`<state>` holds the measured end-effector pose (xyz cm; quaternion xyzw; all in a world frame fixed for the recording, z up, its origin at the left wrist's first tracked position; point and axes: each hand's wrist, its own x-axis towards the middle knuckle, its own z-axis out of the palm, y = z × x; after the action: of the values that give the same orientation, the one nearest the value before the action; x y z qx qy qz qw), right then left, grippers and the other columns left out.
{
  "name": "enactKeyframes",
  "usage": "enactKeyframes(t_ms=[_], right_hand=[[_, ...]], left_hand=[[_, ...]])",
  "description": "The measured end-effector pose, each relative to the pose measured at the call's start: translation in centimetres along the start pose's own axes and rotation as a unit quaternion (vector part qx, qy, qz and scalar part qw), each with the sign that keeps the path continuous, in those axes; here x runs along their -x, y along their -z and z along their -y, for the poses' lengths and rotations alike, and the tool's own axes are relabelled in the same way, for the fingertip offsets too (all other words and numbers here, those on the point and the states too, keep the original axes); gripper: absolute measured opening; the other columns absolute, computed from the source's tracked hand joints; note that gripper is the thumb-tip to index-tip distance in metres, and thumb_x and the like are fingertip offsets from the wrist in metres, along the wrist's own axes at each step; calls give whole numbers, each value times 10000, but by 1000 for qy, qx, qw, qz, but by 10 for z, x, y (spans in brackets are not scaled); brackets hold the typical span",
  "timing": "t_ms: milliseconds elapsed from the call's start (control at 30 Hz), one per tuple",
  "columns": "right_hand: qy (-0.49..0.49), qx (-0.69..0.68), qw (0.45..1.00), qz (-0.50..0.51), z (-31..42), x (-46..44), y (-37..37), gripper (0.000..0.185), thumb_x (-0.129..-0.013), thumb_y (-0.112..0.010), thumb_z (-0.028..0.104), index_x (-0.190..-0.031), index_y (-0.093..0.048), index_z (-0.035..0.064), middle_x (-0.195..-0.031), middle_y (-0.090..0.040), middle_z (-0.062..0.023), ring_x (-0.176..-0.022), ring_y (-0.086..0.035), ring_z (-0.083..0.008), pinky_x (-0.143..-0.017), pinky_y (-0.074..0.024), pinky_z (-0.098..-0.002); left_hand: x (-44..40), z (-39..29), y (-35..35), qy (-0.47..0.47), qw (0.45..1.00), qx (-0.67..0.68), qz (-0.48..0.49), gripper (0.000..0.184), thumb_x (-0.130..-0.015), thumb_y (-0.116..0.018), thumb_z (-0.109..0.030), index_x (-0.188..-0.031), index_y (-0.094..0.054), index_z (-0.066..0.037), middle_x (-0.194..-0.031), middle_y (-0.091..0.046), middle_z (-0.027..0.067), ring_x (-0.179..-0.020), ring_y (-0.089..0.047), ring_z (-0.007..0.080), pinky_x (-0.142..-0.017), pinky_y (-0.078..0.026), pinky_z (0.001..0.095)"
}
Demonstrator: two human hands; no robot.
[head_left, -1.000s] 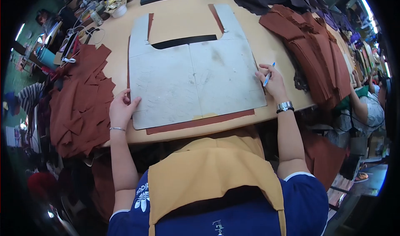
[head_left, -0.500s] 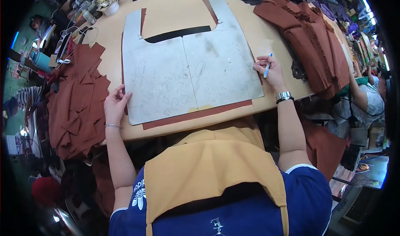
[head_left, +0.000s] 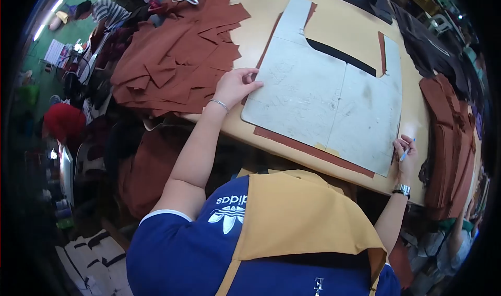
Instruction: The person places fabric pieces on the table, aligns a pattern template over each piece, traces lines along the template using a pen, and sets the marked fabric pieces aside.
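Note:
A pale grey pattern board [head_left: 308, 95], shaped like an apron bib with two straps and scribbled with faint writing, lies over reddish-brown fabric [head_left: 313, 151]. Strips of that fabric show past its edges, and a black strip [head_left: 339, 57] shows along the neck curve. My left hand [head_left: 236, 89] pinches the board's left edge between thumb and fingers. At the lower right edge, my right hand [head_left: 406, 157] holds a blue-and-white pen [head_left: 404, 154], its fingers close against the board.
A heap of brown fabric pieces [head_left: 177, 56] covers the table's left end. Stacked brown fabric [head_left: 449, 144] lies at the right, with dark cloth [head_left: 428, 50] behind it. The tan table's [head_left: 245, 134] front edge runs just before me. Another person in stripes [head_left: 107, 11] is at the far left.
The view has turned left and tilted, so the board and both hands appear farther right. Both hands remain at the board's opposite edges, with the pen still in my right hand.

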<state>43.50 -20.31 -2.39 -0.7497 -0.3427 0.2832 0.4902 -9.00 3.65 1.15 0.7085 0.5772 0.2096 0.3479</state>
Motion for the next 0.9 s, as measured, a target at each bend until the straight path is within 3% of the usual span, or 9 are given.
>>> enactKeyframes(t_ms=[33, 433, 500, 567, 667, 700, 800, 900], right_hand=[[18, -11, 1000, -7, 1, 1, -3, 401, -836, -785, 90, -1186, -608, 9, -926, -706, -45, -671, -573, -33, -540, -394, -168], [14, -2, 1000, -7, 2, 2, -2, 408, -853, -772, 117, -1208, -594, 20, -920, -700, -38, -649, -558, -40, -522, -395, -178], [-37, -22, 999, 24, 13, 3, -3, 393, -886, -744, 162, -1220, -591, 25, -923, -698, -34, -648, -556, -42, -516, -409, -185], [-57, -44, 997, 8, 25, 11, 0, 374, -921, -708, 219, -1223, -591, 31, -925, -696, -31, -638, -549, -42, -510, -425, -190], [-29, -55, 997, -36, 31, 10, -6, 343, -975, -637, 299, -1207, -608, 49, -916, -695, -25, -588, -517, -25, -508, -434, -172], [-2, -58, 997, -53, 28, 7, -7, 352, -996, -599, 326, -1217, -608, 52, -905, -696, -28, -581, -514, -25, -499, -424, -169], [11, -47, 996, -81, 52, 7, -9, 503, -1027, -458, 479, -1245, -599, 48, -879, -691, -31, -590, -515, -33, -529, -428, -182], [5, -108, 993, -58, 59, -9, -20, 693, -1022, -306, 623, -1229, -629, 47, -838, -670, -19, -638, -529, -41, -587, -443, -196]], left_hand=[[0, 0, 0, 0, 1000, 2, 0, 496, -795, -781, -377, -1215, -697, -127, -770, -622, -16, -721, -612, 131, -675, -497, 296], [1, 1, 2, 3, 1000, -18, -10, 493, -792, -787, -360, -1213, -698, -120, -778, -641, 1, -722, -628, 129, -679, -509, 316], [1, -2, 3, -6, 1000, -25, -2, 494, -793, -789, -348, -1220, -693, -119, -785, -657, 8, -724, -638, 126, -684, -518, 326], [5, -32, 6, 65, 997, -8, 32, 509, -812, -784, -305, -1255, -660, -88, -773, -661, 11, -672, -629, 114, -641, -522, 299], [-32, 10, -17, -115, 992, 49, -31, 521, -816, -802, -228, -1278, -633, -56, -766, -610, 8, -675, -566, 87, -628, -496, 266], [-37, -8, -12, -115, 993, -36, -20, 521, -817, -803, -230, -1277, -634, -55, -801, -608, 19, -705, -564, 84, -656, -500, 272], [-45, -78, -19, -139, 984, -106, 44, 524, -807, -800, -246, -1276, -635, -79, -930, -629, 52, -766, -597, 169, -754, -517, 295], [-81, -92, -51, -296, 952, -55, 60, 499, -817, -787, -250, -1268, -636, -96, -1017, -646, 84, -901, -629, 205, -843, -520, 325]])
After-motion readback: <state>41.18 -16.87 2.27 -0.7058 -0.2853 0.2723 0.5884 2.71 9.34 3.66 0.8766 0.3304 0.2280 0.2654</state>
